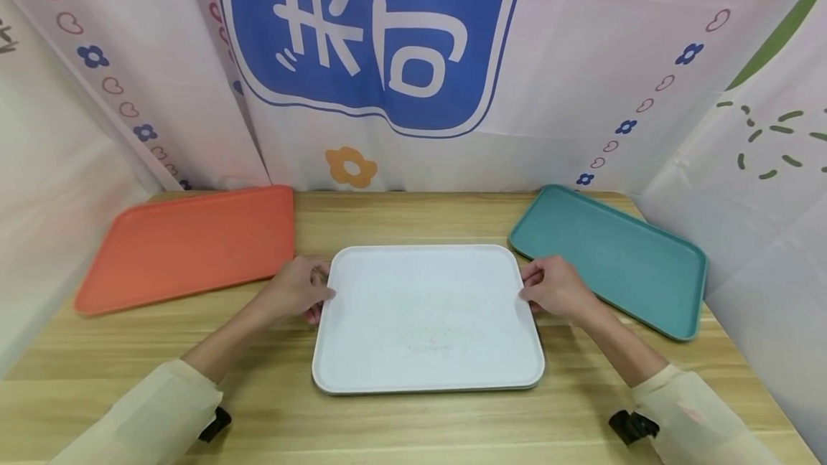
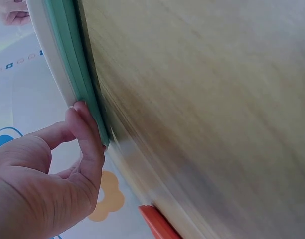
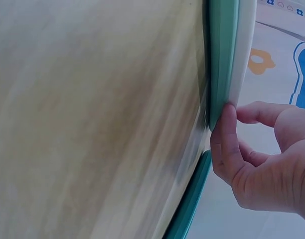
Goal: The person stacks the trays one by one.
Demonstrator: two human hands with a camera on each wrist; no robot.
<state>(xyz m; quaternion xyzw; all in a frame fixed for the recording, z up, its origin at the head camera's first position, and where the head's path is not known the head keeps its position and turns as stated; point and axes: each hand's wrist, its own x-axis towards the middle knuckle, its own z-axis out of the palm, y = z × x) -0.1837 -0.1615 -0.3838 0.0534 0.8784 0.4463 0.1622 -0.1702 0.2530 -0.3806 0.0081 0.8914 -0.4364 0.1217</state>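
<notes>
A white rectangular tray (image 1: 429, 307) lies at the middle of the table, directly on top of green trays (image 2: 75, 55) whose edges show in both wrist views. My left hand (image 1: 300, 289) pinches the white tray's left rim, thumb on top and fingertips at the side near the seam with the green below. On the opposite side my right hand (image 1: 557, 287) pinches the right rim in the same manner. How far the fingertips reach under the white tray is hidden.
An orange tray (image 1: 194, 242) lies at the back left, and a teal tray (image 1: 614, 257) lies angled at the back right. Behind the wooden table (image 1: 413, 429) hangs a printed cloth (image 1: 549, 92), with more cloth at both sides.
</notes>
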